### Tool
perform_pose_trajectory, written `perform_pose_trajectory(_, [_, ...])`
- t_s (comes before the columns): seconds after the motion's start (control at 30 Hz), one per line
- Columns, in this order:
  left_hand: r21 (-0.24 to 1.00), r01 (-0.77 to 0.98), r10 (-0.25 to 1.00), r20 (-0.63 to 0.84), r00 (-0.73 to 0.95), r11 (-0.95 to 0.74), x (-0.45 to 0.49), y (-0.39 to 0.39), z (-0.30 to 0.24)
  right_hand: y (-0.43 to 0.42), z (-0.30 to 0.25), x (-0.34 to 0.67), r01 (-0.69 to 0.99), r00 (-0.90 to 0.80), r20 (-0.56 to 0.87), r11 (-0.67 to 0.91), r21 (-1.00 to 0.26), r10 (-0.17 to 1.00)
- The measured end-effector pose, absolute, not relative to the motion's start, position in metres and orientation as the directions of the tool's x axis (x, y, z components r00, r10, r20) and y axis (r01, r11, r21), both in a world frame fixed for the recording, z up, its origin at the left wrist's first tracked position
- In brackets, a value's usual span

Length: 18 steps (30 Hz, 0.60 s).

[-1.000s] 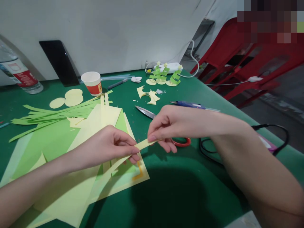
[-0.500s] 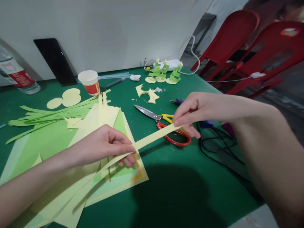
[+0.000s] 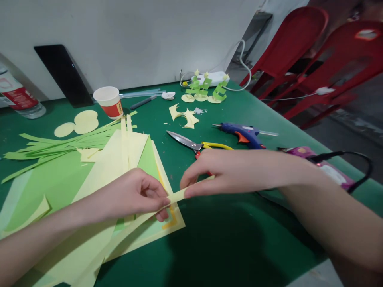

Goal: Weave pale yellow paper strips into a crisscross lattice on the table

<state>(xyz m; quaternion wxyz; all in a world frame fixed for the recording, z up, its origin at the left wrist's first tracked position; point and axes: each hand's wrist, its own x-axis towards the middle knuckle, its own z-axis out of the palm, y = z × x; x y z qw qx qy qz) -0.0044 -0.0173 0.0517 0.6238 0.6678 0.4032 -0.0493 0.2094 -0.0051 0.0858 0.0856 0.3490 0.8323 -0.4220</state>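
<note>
A long pale yellow paper strip [image 3: 177,196] runs between my two hands. My left hand [image 3: 140,195] is closed, pinching it between thumb and fingers, and its tail slants down to the lower left. My right hand [image 3: 209,173] is closed on the strip close by, just right of the left fingertips. Scissors [image 3: 185,140] with red and yellow handles lie behind my right hand, which hides part of the handles. Below my left arm are pale yellow and green paper sheets [image 3: 98,175], with two narrow yellow strips [image 3: 126,139] on top.
Green paper strips [image 3: 54,147], yellow paper discs [image 3: 86,121] and a paper cup [image 3: 108,101] are at the left. A blue glue gun [image 3: 242,131] lies right of the scissors. Small paper plants [image 3: 201,87] stand by a white power strip [image 3: 214,77]. Red chairs [image 3: 287,44] stand beyond the table.
My right hand has moved left and down along the strip, closer to my left hand. The glue gun and a purple device now show. My left hand still pinches the strip.
</note>
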Motion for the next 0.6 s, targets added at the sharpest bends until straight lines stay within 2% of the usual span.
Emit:
perform_pose_trajectory(0.13, [0.787,0.615,0.541,-0.539,0.645,0.051,-0.002,-0.019,0.056,-0.01,0.08,0.193,0.634,-0.758,-0.471,0.344,-0.692,0.45])
perform_pose_trajectory(0.27, [0.811,0.585,0.609,-0.462,0.645,-0.004,0.001,-0.021,0.057,-0.007,0.076,0.192,0.606,-0.771,-0.43,0.335,-0.722,0.469])
perform_pose_trajectory(0.43, [0.828,0.558,0.653,-0.455,0.605,0.06,0.004,-0.022,0.056,-0.008,0.078,0.194,0.579,-0.786,-0.405,0.326,-0.747,0.467])
perform_pose_trajectory(0.6, [0.84,0.542,0.715,-0.401,0.573,0.036,0.005,-0.022,0.062,-0.009,0.082,0.205,0.568,-0.784,-0.376,0.326,-0.756,0.494])
